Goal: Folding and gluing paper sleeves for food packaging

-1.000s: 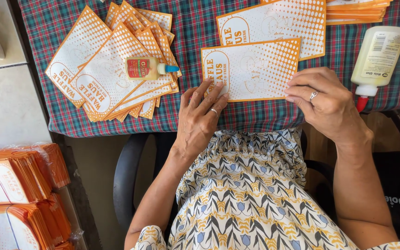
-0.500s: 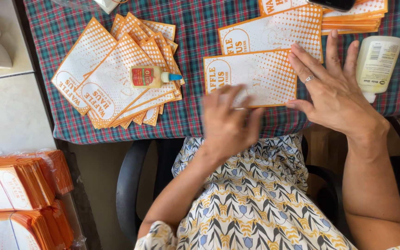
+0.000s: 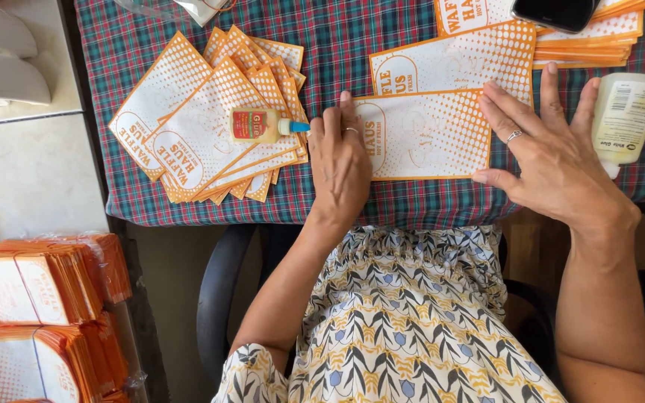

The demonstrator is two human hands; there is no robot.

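An orange-and-white printed paper bag (image 3: 431, 138) lies flat near the front edge of the checked tablecloth (image 3: 337, 45). My left hand (image 3: 340, 168) presses flat on the bag's left end, fingers together, a ring on one finger. My right hand (image 3: 550, 153) lies open at the bag's right end, fingers spread, touching its edge, also with a ring. Neither hand grips anything. A second similar bag (image 3: 449, 67) lies just behind the first.
A fanned pile of the same bags (image 3: 195, 127) lies at the left with a small glue bottle (image 3: 263, 125) on it. A larger white glue bottle (image 3: 625, 116) lies at the right. A stack of bags (image 3: 584, 41) and a dark phone (image 3: 554, 11) sit behind. Bundled bags (image 3: 31, 291) stand lower left.
My left hand slid up from the bag's lower edge onto its left end. My right hand shifted right and spread open. The camera view moved downward slightly.
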